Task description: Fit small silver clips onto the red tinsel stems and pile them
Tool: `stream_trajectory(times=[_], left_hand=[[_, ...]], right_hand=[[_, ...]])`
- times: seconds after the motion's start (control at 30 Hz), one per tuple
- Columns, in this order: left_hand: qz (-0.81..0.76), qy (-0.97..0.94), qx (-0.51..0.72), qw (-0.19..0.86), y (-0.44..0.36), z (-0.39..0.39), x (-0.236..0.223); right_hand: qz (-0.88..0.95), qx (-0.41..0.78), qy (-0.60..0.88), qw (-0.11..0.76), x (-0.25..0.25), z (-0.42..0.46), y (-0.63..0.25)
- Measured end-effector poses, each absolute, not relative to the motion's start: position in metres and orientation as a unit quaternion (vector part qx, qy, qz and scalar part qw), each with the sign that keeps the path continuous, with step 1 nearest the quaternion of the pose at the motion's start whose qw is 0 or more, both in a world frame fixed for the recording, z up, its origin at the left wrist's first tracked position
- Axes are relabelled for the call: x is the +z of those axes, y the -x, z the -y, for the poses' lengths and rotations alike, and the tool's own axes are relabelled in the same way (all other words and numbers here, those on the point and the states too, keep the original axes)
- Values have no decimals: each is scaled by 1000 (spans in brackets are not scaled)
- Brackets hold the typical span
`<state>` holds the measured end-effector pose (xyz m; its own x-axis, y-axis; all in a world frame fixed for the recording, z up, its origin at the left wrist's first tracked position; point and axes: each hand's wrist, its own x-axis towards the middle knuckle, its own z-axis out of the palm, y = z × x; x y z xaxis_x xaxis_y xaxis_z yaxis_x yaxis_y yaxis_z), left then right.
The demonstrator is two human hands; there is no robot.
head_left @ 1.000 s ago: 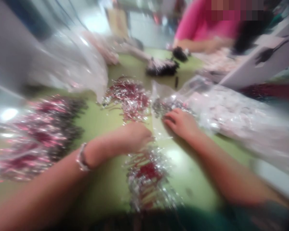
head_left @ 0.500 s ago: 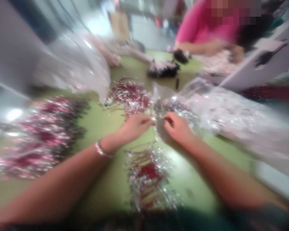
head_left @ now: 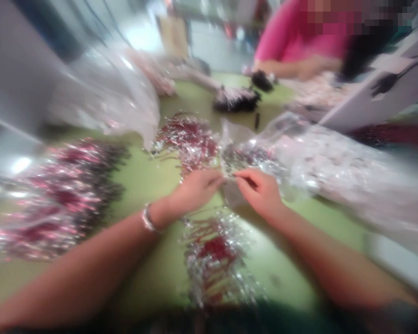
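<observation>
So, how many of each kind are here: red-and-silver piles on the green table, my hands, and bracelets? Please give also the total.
Red-and-silver piles: 3 (left pile, middle pile, near pile)
Hands: 2 (left hand, right hand)
Bracelet: 1
Total: 6

Both forearms angle inward. The left hand [head_left: 197, 188] and right hand [head_left: 259, 188] nearly meet, fingertips pinched, thumbs close in.

I see bright, cool light; glare whitens the tabletop [head_left: 139, 178] at lower centre, while blur streaks the frame's edges.
</observation>
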<state>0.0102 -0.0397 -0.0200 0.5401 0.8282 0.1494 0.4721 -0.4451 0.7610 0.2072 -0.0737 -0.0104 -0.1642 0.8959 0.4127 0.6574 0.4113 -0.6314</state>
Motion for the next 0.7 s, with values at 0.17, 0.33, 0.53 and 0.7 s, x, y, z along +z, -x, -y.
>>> stream_trajectory(times=[0.17, 0.33, 0.53, 0.7], left_hand=[[-401, -822, 256, 313, -9, 40, -21], [-364, -884, 207, 207, -2, 41, -27], [-285, -932, 169, 147, 0, 37, -12], [-369, -885, 255, 128, -7, 21, -2]], right_hand=[[787, 133, 483, 359, -11, 75, -208], [781, 219, 493, 315, -2, 74, -211], [712, 375, 554, 216, 14, 73, -211], [750, 404, 501, 151, 16, 69, -209]])
